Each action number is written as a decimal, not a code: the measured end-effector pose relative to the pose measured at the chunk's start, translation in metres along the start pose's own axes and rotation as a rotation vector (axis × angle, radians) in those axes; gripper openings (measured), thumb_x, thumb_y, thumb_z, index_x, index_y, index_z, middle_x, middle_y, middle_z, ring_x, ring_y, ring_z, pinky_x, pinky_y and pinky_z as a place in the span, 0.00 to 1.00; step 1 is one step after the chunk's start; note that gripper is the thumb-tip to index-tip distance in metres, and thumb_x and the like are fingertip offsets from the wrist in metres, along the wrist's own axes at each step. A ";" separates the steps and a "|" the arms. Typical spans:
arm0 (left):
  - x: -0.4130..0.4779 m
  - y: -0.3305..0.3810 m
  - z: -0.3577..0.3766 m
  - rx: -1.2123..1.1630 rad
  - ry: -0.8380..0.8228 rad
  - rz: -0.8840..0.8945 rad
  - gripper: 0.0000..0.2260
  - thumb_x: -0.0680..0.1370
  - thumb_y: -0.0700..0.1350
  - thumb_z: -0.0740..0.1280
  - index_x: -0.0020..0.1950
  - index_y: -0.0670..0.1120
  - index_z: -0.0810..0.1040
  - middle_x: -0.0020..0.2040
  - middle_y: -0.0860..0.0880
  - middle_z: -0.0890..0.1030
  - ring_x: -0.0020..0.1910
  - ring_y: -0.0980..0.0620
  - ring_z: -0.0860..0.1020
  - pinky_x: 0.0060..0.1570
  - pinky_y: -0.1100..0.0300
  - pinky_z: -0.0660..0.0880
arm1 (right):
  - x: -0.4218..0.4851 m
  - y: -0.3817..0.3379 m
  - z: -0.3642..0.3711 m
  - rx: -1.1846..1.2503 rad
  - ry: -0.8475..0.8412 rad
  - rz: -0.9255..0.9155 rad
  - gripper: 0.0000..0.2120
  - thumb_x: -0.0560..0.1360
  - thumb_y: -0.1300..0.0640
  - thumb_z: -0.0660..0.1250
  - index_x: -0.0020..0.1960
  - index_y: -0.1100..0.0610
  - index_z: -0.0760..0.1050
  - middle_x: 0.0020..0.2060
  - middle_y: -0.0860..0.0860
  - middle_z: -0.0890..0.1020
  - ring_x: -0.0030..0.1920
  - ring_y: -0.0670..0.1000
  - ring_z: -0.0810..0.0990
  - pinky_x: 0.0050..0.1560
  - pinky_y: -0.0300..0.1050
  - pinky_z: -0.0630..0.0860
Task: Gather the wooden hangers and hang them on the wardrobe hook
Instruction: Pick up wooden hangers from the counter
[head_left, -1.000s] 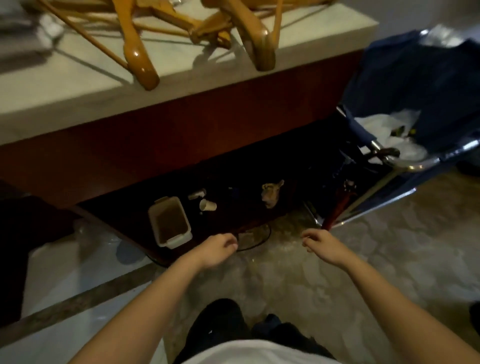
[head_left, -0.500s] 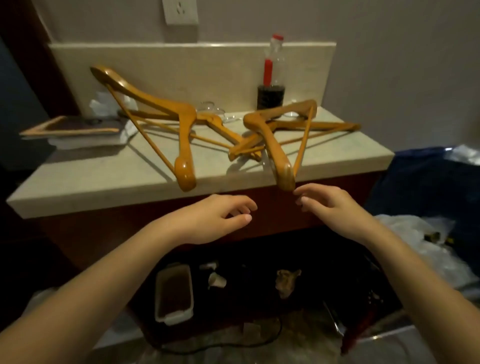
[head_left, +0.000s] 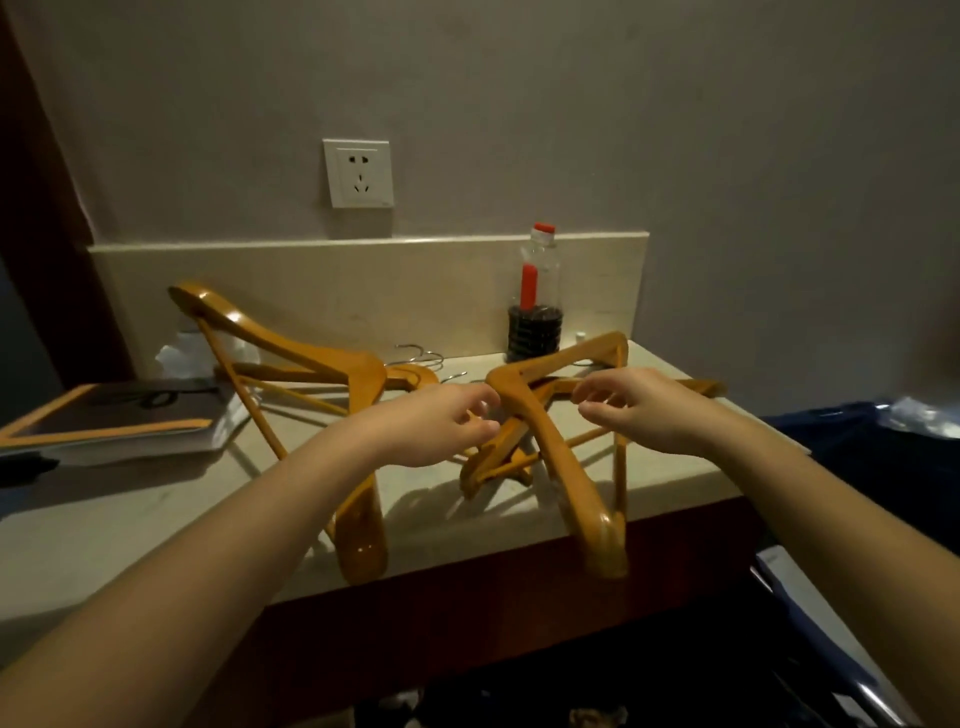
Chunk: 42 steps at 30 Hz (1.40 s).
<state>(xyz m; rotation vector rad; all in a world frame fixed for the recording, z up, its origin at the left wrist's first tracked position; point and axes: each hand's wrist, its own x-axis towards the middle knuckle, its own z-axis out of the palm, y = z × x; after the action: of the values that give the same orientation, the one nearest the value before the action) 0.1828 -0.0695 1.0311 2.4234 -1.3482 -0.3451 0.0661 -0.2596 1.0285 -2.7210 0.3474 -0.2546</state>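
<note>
Hangers (head_left: 555, 467) of glossy, curved wood lie tangled.

Orange wooden hangers (head_left: 550, 452) lie piled mid-frame on the pale stone table (head_left: 130, 519), a clear plastic bottle (head_left: 537, 306) behind them, a flat dark book (head_left: 119, 415) at left.

Dim warm light, soft shadows, wide-angle bending at edges, mild blur
</note>
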 end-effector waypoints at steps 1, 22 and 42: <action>0.010 -0.003 0.001 -0.006 0.008 -0.027 0.19 0.80 0.53 0.58 0.70 0.51 0.65 0.68 0.49 0.72 0.64 0.51 0.73 0.62 0.55 0.73 | 0.012 0.004 0.002 -0.014 -0.015 -0.002 0.12 0.77 0.51 0.62 0.59 0.52 0.75 0.54 0.48 0.79 0.53 0.48 0.78 0.54 0.44 0.77; 0.110 0.008 0.039 -0.247 0.033 -0.391 0.27 0.78 0.59 0.56 0.75 0.53 0.53 0.71 0.49 0.68 0.66 0.47 0.70 0.61 0.54 0.69 | 0.188 0.091 0.025 -0.214 -0.203 -0.382 0.19 0.76 0.51 0.64 0.66 0.51 0.69 0.60 0.50 0.77 0.59 0.51 0.75 0.58 0.44 0.73; 0.078 0.077 0.051 -0.444 0.463 -0.356 0.39 0.76 0.54 0.65 0.75 0.59 0.39 0.78 0.52 0.51 0.74 0.46 0.61 0.69 0.47 0.66 | 0.148 0.113 -0.015 -0.024 0.275 -0.608 0.23 0.75 0.54 0.65 0.69 0.53 0.68 0.58 0.53 0.79 0.58 0.53 0.77 0.60 0.50 0.73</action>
<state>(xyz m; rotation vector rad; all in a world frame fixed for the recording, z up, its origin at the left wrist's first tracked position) 0.1447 -0.1825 1.0125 2.1677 -0.5722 -0.1336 0.1807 -0.4065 1.0171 -2.7450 -0.4227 -0.7933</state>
